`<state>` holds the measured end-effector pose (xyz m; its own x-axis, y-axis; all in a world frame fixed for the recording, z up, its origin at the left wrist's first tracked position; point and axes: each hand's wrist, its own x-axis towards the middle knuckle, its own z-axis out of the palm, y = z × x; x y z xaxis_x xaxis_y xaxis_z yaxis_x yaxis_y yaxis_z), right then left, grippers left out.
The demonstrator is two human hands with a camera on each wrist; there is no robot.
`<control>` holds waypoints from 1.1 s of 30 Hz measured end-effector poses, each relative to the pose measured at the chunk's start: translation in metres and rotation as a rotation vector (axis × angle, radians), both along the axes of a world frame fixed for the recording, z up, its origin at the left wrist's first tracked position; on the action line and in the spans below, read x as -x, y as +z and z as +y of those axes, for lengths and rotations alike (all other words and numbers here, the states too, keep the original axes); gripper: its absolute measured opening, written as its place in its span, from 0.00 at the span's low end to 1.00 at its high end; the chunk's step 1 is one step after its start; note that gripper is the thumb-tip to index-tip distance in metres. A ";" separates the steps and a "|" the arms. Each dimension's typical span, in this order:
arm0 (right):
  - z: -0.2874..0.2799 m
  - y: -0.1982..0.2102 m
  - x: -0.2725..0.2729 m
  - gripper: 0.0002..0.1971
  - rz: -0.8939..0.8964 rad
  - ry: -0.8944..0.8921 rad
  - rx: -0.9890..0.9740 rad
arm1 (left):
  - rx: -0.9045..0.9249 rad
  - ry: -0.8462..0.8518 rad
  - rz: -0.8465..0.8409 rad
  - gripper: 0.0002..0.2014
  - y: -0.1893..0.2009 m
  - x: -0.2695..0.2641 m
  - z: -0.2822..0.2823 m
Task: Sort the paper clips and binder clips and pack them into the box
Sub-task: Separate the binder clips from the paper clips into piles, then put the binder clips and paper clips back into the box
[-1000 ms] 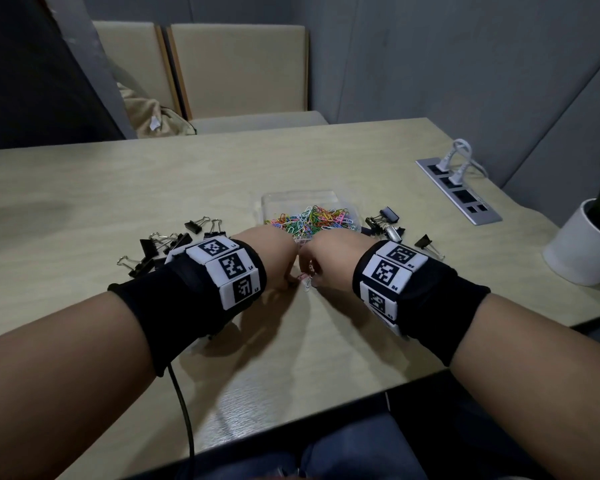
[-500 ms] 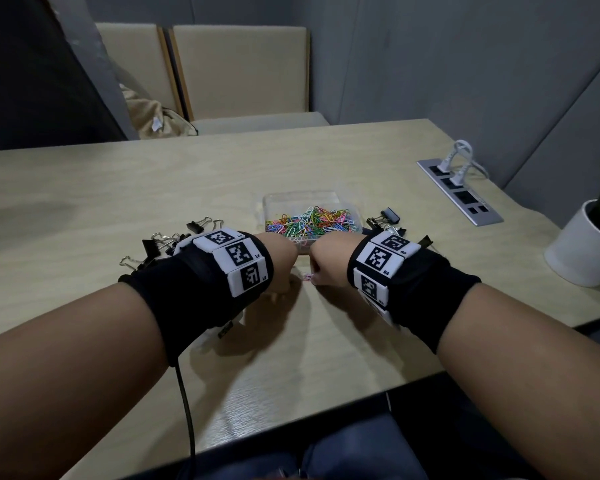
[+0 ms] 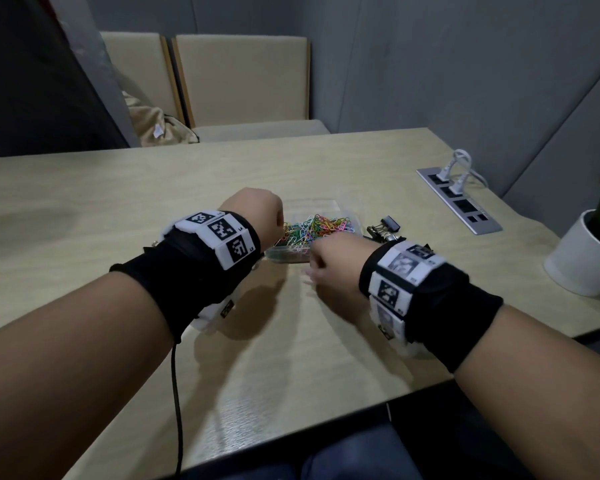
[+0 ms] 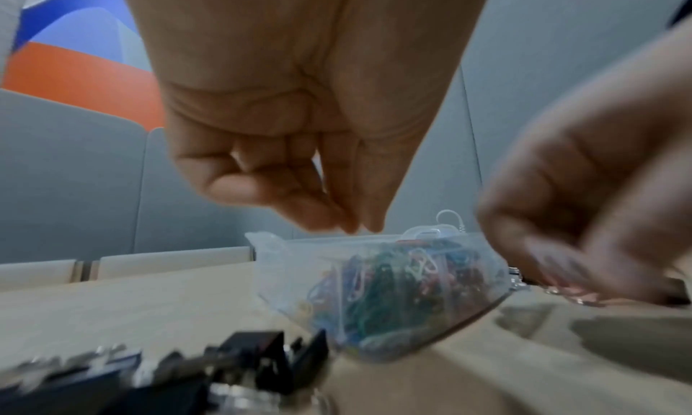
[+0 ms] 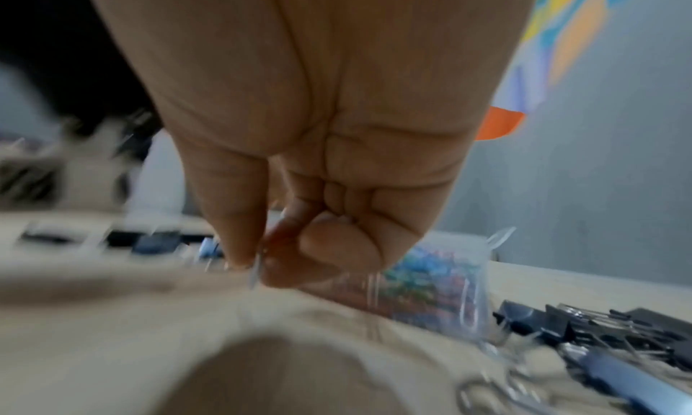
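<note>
A clear plastic box [image 3: 326, 203] holding a heap of coloured paper clips [image 3: 312, 228] sits mid-table. My left hand [image 3: 257, 213] hovers over the box's left end. Its fingertips [image 4: 355, 226] are bunched together and point down, and nothing shows between them. My right hand [image 3: 317, 263] is low at the box's front right corner. There its thumb and finger pinch a pale paper clip [image 5: 256, 273] just above the table. Black binder clips [image 3: 385, 225] lie right of the box. More binder clips [image 4: 262, 359] lie left of it, hidden behind my left wrist in the head view.
A metal socket strip [image 3: 461, 202] with white plugs is set into the table at the right. A white plant pot [image 3: 582, 258] stands near the right edge. Two beige chairs [image 3: 239, 81] stand behind the table. A black cable [image 3: 177, 393] hangs from my left wrist.
My left hand has lifted off the table and moved forward over the box. The right hand has shifted slightly right and stays low at the box's front, still pinching.
</note>
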<state>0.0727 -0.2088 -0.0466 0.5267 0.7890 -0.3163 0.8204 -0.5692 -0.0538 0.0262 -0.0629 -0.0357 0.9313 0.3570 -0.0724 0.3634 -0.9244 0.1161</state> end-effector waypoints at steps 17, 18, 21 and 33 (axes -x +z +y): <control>0.019 0.008 -0.028 0.23 -0.050 -0.228 -0.052 | 0.039 0.096 0.086 0.37 -0.010 0.000 0.005; 0.020 0.006 -0.026 0.25 -0.053 -0.198 -0.051 | 0.036 0.095 0.087 0.36 -0.009 -0.001 0.004; 0.023 0.002 -0.021 0.25 -0.064 -0.178 -0.079 | 0.017 0.090 0.095 0.36 -0.008 0.000 0.003; -0.010 0.007 -0.047 0.29 -0.097 -0.345 -0.151 | -0.003 0.068 0.127 0.31 -0.002 0.001 0.012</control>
